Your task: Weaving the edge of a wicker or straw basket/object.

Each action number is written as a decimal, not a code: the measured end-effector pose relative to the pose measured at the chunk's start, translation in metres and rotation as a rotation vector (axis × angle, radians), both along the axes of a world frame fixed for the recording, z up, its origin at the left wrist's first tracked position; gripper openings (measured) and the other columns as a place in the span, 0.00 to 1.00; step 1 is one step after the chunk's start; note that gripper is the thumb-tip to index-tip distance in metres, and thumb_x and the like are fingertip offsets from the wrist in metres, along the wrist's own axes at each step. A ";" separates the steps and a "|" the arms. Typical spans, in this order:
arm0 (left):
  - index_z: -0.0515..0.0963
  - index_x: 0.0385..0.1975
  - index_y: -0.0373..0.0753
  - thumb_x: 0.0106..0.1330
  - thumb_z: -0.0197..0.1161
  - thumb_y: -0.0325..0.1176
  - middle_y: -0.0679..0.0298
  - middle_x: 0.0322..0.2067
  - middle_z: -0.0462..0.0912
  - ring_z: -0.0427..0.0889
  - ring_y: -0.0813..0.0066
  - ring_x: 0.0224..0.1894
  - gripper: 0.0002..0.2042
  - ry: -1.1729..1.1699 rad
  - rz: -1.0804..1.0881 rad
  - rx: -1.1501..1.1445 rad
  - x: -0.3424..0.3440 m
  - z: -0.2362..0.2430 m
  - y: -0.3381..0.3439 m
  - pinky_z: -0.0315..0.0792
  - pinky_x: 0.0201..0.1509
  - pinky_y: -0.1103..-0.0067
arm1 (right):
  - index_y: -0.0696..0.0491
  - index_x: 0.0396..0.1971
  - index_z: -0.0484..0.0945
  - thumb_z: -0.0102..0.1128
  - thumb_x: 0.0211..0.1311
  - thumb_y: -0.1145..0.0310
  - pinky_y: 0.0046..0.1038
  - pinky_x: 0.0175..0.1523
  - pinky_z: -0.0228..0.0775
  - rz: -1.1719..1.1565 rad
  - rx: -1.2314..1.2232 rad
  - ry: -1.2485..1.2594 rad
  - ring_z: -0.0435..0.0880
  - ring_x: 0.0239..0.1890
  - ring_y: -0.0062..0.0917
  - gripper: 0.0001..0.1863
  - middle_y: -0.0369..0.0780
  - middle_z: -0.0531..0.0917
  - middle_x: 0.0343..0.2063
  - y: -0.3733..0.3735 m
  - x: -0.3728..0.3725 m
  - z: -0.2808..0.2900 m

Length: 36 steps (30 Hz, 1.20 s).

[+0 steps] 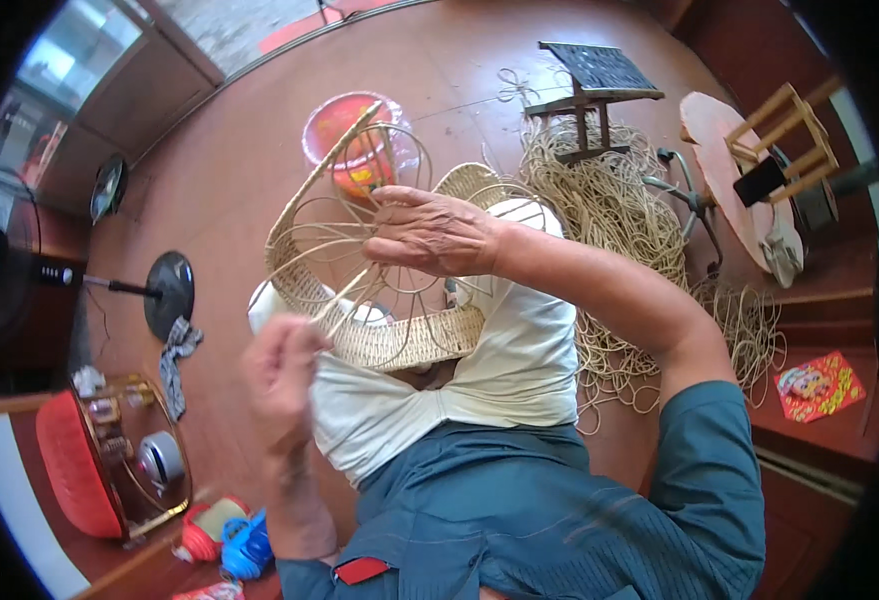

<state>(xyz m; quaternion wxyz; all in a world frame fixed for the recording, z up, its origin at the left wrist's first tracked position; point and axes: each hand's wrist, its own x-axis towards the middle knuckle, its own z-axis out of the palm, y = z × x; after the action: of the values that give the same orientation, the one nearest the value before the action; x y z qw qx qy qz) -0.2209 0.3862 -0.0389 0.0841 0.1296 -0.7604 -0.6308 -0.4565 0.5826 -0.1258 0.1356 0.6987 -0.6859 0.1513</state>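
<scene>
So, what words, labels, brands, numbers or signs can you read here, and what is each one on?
None is clear enough to quote.
Red-and-yellow printed sheet, at right: any lettering is too small to read.
Fan control panel, at left: pale marks, too small to read.
Red patterned container: nothing legible.
Woven piece: no lettering visible.

Apparently a home, used for weaving: standing fan (64, 274), red padded seat (77, 465), a large heap of cord (609, 220) on the floor (219, 220), and a partly woven basket (399, 342).
</scene>
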 end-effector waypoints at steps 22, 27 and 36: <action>0.86 0.58 0.34 0.85 0.62 0.40 0.69 0.45 0.89 0.83 0.82 0.43 0.16 0.027 0.419 -0.759 0.016 0.048 -0.337 0.77 0.50 0.80 | 0.47 0.44 0.81 0.72 0.72 0.61 0.36 0.55 0.71 -0.632 -0.602 -0.440 0.91 0.36 0.32 0.10 0.35 0.89 0.27 0.000 -0.014 -0.010; 0.84 0.54 0.34 0.80 0.68 0.37 0.69 0.40 0.86 0.83 0.78 0.43 0.13 0.075 0.212 -0.511 -0.050 -0.053 -0.132 0.78 0.50 0.77 | 0.47 0.41 0.81 0.72 0.70 0.64 0.37 0.53 0.72 -0.650 -0.644 -0.466 0.89 0.31 0.34 0.08 0.36 0.88 0.26 -0.011 0.033 -0.041; 0.82 0.58 0.36 0.76 0.68 0.41 0.53 0.44 0.92 0.91 0.61 0.46 0.18 -0.217 0.132 -0.724 -0.058 -0.101 -0.080 0.80 0.53 0.65 | 0.45 0.37 0.83 0.76 0.66 0.64 0.33 0.50 0.70 -0.814 -0.660 -0.578 0.86 0.29 0.32 0.08 0.33 0.86 0.23 0.000 0.073 -0.067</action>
<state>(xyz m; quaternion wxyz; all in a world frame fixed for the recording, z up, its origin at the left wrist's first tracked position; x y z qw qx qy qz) -0.2787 0.3058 -0.1403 0.0840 0.2064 -0.9284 -0.2974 -0.3839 0.5828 -0.1928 0.2006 0.2311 -0.8244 0.4761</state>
